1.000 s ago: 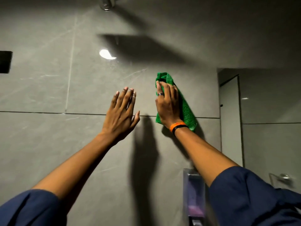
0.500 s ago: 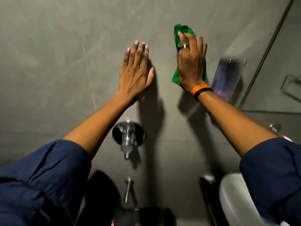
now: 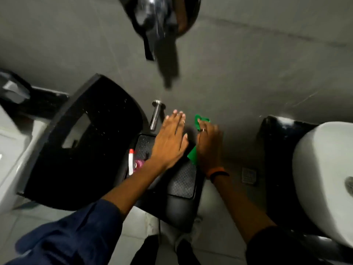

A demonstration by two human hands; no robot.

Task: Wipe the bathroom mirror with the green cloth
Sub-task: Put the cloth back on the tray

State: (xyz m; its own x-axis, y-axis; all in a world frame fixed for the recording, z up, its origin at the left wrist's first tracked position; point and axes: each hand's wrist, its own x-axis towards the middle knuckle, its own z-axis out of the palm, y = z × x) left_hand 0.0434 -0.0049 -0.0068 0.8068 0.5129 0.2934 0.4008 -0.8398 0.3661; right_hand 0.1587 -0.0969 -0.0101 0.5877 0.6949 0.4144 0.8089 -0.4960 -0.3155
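My right hand (image 3: 209,148) presses the green cloth (image 3: 193,156) flat against the low part of the grey tiled wall (image 3: 248,73); green shows above the fingers and below the thumb side. Beside it on the left, my left hand (image 3: 170,142) lies open with fingers spread and palm toward the wall, holding nothing. No mirror is in view. The right wrist wears an orange and a black band.
A chrome wall valve (image 3: 162,18), blurred, sits at the top, and a short chrome spout (image 3: 156,115) sticks out just left of my left hand. Below are a black stool (image 3: 183,184), a raised black toilet lid (image 3: 86,142), a spray bottle (image 3: 131,161), a white basin (image 3: 322,178) and a floor drain (image 3: 248,175).
Both hands have slid down the wall from above the chrome valve to near the floor, the cloth staying under the right hand. The view has tilted steeply downward.
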